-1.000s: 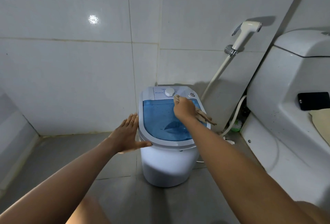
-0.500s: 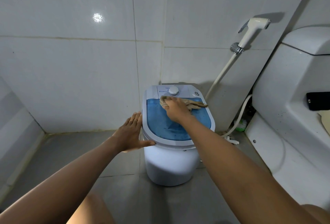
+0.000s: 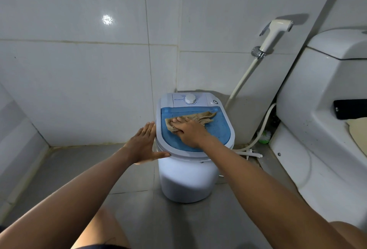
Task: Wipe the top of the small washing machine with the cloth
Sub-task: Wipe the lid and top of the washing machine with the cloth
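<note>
A small white washing machine (image 3: pixel 186 179) stands on the floor in the corner, with a blue see-through lid (image 3: pixel 220 129) and a white dial (image 3: pixel 190 98) at the back. A beige cloth (image 3: pixel 200 117) lies spread across the lid's far half. My right hand (image 3: pixel 188 131) presses flat on the cloth's left part, fingers pointing left. My left hand (image 3: pixel 144 144) rests open against the machine's left rim, thumb on the front edge.
A white toilet (image 3: pixel 321 121) stands close on the right, with a black phone (image 3: pixel 349 108) on it. A bidet sprayer (image 3: pixel 276 32) hangs on the wall, its hose running down behind the machine. White tiled walls enclose the corner; grey floor tiles lie in front.
My right hand has dragged the cloth from the lid's back right edge to the left and towards me. The left hand stays on the rim.
</note>
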